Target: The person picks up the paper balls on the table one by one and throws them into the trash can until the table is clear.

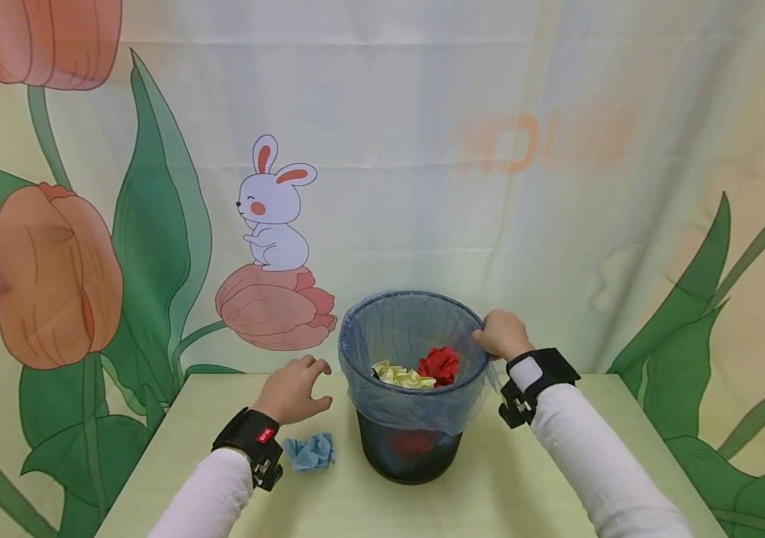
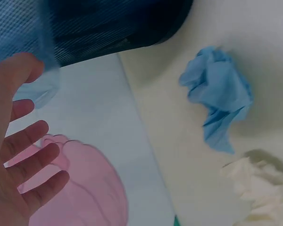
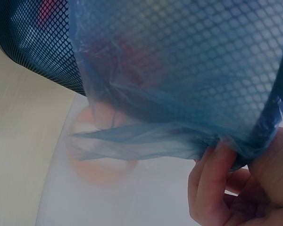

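A black mesh trash can stands upright on the table, lined with a translucent blue bag folded over its rim. My right hand grips the rim and the bag on the right side, fingers curled over the edge in the right wrist view. Inside lie a crumpled yellow paper and a crumpled red paper. To the left of the can, my left hand hovers with fingers spread and holds nothing. Below it on the table is a crumpled blue paper.
Beside the blue paper, a cream crumpled paper lies on the table, mostly hidden by the left wrist in the head view. The pale table ends at a backdrop curtain printed with tulips and a rabbit, close behind the can.
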Demonstrator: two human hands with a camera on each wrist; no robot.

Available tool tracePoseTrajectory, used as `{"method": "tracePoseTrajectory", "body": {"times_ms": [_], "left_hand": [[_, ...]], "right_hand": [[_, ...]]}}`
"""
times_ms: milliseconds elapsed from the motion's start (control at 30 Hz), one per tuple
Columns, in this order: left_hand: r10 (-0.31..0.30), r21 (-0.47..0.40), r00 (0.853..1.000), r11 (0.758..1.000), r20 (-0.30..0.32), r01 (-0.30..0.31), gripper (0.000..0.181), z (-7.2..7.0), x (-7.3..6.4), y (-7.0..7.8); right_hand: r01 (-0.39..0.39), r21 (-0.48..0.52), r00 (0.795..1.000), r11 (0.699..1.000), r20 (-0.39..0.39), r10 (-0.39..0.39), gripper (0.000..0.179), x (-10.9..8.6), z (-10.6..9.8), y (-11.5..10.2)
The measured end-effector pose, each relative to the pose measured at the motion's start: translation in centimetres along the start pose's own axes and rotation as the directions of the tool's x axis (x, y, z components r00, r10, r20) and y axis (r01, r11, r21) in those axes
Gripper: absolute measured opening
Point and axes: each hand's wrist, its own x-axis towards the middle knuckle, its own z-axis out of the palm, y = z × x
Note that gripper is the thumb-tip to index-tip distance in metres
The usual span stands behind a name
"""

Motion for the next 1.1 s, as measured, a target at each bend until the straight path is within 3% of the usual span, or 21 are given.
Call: {"method": "tracePoseTrajectory", "body": {"times_ms": [233,400,633,1100], "left_hand": [[-0.086,-0.046,0.99,0.995,0.116,0.092,0.055,4.2,-1.6,0.1],[-0.114,-0.051,0.979,0.991,0.171,0.125,0.062,6.6,-2.5,-0.1],[-0.141,-0.064,0.973,0.986,0.185,0.155,0.068,8.3,-3.3,-0.3],[-0.189,-0.065,0.94,0.974,0.283,0.215,0.07,11.2,-5.0,-0.1]], "right_hand": [[0.005,-0.005,1.0,1.0,0.002,-0.005,0.038,0.1,0.2,0.1],[0.004,-0.01,1.0,1.0,0.0,-0.004,0.038,0.1,0.3,0.2],[0.0,-0.01,1.0,1.0,-0.003,0.0,0.037,0.2,0.3,0.3],[-0.001,-0.01,1.0,1.0,0.002,0.001,0.036,0.2,0.2,0.2]]}}
